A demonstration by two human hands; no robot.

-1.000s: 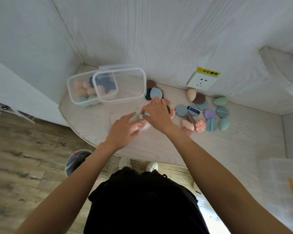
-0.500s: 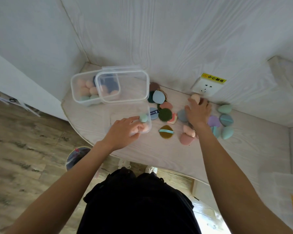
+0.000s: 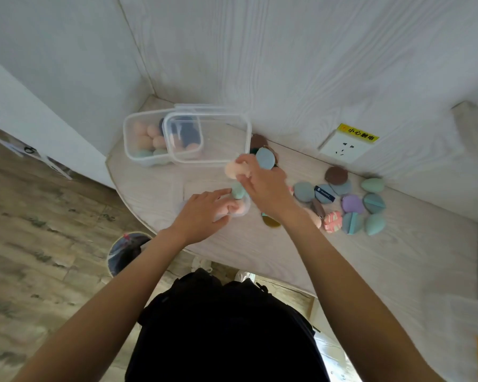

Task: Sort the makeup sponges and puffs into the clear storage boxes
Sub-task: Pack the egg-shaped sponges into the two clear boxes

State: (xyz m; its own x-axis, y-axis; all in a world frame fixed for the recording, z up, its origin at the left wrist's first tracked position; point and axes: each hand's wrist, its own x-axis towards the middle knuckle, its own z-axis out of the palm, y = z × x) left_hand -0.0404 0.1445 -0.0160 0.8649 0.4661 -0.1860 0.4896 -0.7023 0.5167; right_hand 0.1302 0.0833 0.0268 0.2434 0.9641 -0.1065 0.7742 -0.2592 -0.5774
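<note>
since half a second ago right hand [image 3: 262, 186] is swinging back from the loose pile, now pinching a peach sponge [image 3: 233, 169] in curled fingers over the small clear box [image 3: 240, 208]. left hand [image 3: 202, 213] is resting on that box, fingers spread, steadying it. box is looking nearly full; soft rounded foam may be bouncing out or knocking the teal sponge [image 3: 238, 190] off the top. rigid clear tubs [image 3: 149, 139] are sitting at back left; flat puffs [image 3: 304, 191] and teardrop sponges are lying right on the bench [image 3: 370, 260].
</note>
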